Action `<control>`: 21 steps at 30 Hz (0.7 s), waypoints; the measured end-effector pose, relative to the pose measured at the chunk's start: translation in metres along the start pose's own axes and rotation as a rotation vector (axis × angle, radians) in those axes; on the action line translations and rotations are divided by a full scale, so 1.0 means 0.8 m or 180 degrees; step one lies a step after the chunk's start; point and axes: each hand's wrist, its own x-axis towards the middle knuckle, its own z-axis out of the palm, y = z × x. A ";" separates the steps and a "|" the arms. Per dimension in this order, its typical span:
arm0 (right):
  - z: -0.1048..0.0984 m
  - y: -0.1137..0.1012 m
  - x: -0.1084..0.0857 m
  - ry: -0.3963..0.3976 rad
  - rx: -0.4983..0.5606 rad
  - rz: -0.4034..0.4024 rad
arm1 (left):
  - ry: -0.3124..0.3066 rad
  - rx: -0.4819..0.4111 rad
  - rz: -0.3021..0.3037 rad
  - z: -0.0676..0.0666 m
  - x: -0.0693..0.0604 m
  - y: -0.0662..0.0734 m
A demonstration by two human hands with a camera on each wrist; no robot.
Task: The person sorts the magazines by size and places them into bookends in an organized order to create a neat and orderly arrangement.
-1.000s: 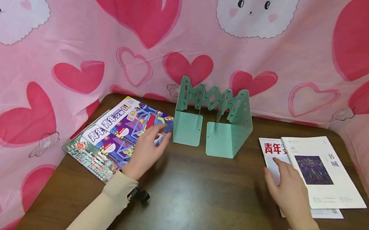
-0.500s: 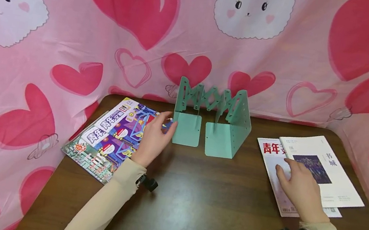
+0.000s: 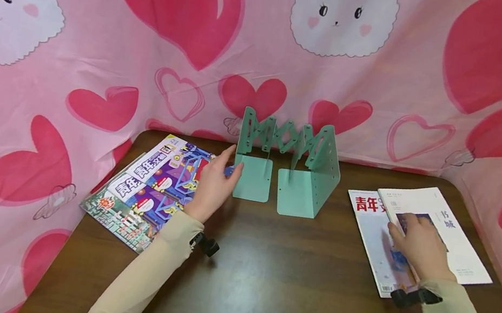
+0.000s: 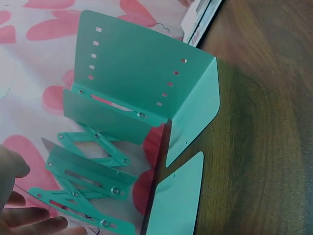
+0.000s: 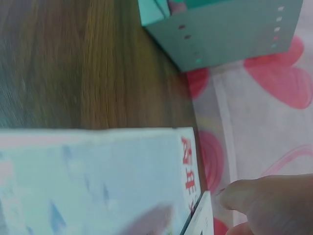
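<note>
Left hand (image 3: 213,186) held spread beside bookend (image 3: 298,192), nothing gripped; right hand (image 3: 425,251) laid over white magazine (image 3: 458,241), grip can't be told.

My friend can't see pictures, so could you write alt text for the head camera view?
A person's right hand is over a white magazine that overlaps another magazine, while the left hand is beside a green bookend. Colourful magazines lie on the left of a dark wooden table, with pink heart-patterned cloth behind.
</note>
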 end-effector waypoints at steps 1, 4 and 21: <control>0.000 0.002 0.003 -0.0057 -0.0007 0.0020 | 0.0004 0.0022 0.0002 0.000 0.001 0.000; -0.001 0.010 0.013 -0.0257 -0.0032 0.0122 | 0.0029 0.0081 0.0028 0.003 0.004 -0.001; 0.009 0.036 0.034 -0.0852 -0.0112 0.0694 | 0.0068 0.0046 0.0109 0.009 0.007 -0.001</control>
